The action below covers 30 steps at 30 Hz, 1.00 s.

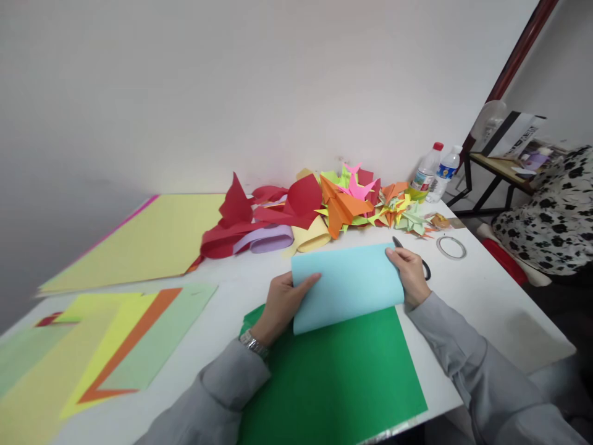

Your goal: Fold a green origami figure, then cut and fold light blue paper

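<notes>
A light blue sheet of paper (347, 284), folded over on itself as far as I can see, is held up between my hands. My left hand (285, 303) grips its left edge, thumb lying across the front. At the upper right corner, my right hand (410, 275) pinches the paper between thumb and fingers. Below it a large green sheet (343, 377) lies flat on the white table, reaching the front edge. Scissors (427, 270) lie partly hidden behind my right hand, one dark handle loop showing.
Folded paper shapes (343, 204) are heaped along the wall. Big yellow sheets (139, 241) and loose coloured strips (134, 346) cover the left side. A tape roll (451, 247) and two bottles (422, 176) stand right. Beyond the table's right edge is a person in patterned clothing (551, 210).
</notes>
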Tool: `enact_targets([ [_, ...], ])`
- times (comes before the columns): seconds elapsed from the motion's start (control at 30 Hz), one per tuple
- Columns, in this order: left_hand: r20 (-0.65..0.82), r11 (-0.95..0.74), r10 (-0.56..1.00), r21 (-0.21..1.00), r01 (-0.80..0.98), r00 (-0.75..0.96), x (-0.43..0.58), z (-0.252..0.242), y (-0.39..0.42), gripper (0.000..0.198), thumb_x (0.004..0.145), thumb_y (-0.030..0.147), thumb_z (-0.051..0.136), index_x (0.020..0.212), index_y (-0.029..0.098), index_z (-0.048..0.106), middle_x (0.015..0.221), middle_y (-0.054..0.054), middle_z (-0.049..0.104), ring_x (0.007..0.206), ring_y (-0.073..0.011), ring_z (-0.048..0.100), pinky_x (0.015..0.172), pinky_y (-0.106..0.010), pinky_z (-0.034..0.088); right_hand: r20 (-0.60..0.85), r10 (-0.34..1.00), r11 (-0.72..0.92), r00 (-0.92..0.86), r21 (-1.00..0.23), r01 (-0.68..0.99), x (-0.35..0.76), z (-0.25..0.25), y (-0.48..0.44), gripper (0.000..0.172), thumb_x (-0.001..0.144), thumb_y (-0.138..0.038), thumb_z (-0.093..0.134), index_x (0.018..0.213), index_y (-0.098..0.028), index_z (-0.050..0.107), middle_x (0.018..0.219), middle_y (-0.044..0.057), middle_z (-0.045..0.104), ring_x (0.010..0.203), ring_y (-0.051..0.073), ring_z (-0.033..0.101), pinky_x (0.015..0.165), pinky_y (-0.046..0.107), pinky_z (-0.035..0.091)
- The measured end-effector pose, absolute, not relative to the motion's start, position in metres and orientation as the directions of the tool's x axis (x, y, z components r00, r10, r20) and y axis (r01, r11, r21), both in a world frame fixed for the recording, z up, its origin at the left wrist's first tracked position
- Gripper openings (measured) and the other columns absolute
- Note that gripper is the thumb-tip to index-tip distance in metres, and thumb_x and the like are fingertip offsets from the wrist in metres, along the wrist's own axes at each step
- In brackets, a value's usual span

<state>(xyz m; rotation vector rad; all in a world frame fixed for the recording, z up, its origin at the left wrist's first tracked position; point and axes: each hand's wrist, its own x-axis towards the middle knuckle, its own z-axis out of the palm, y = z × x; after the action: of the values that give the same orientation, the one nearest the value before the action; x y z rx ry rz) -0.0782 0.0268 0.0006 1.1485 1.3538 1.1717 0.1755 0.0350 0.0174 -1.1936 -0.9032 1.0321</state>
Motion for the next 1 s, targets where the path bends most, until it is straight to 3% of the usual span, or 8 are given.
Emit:
enact_targets([
  [0.3, -0.025, 0.028, 0.996, 0.998, 0.047, -0.081, -0.074, 0.004, 0.022, 0.041, 0.059, 0.051, 0.078, 0.060, 0.013, 0.063, 0.062, -0.004, 0.065, 0.054, -0.0137, 0.052, 0.048, -0.025, 0.046, -0.011, 0.948, 0.034, 0.319, -0.990, -0.136, 0.176, 0.015, 0.035, 0.036, 0.052, -0.048, 0.083, 0.060, -0.017, 0.068, 0.051, -0.003, 0.054, 0.050, 0.011, 0.041, 0.048, 0.025, 0.033],
  [0.63, 0.044, -0.044, 0.999, 0.999, -0.009, 0.000, -0.075, 0.004, 0.023, 0.045, 0.067, 0.056, 0.068, 0.055, 0.016, 0.051, 0.055, 0.003, 0.046, 0.051, -0.0087, 0.037, 0.043, -0.021, 0.031, -0.014, 0.922, 0.021, 0.388, -0.996, -0.084, 0.184, 0.004, 0.040, 0.038, 0.051, -0.049, 0.085, 0.059, -0.017, 0.066, 0.050, -0.006, 0.050, 0.049, 0.009, 0.039, 0.046, 0.024, 0.031],
  [1.0, 0.035, -0.035, 0.999, 0.999, 0.006, -0.024, -0.076, 0.000, 0.023, 0.052, 0.068, 0.061, 0.065, 0.051, 0.017, 0.043, 0.051, 0.004, 0.035, 0.049, -0.0076, 0.030, 0.042, -0.022, 0.026, -0.027, 0.911, 0.006, 0.412, -0.997, -0.080, 0.183, 0.004, 0.040, 0.040, 0.047, -0.048, 0.087, 0.061, -0.016, 0.069, 0.052, -0.004, 0.053, 0.050, 0.009, 0.041, 0.045, 0.023, 0.033],
])
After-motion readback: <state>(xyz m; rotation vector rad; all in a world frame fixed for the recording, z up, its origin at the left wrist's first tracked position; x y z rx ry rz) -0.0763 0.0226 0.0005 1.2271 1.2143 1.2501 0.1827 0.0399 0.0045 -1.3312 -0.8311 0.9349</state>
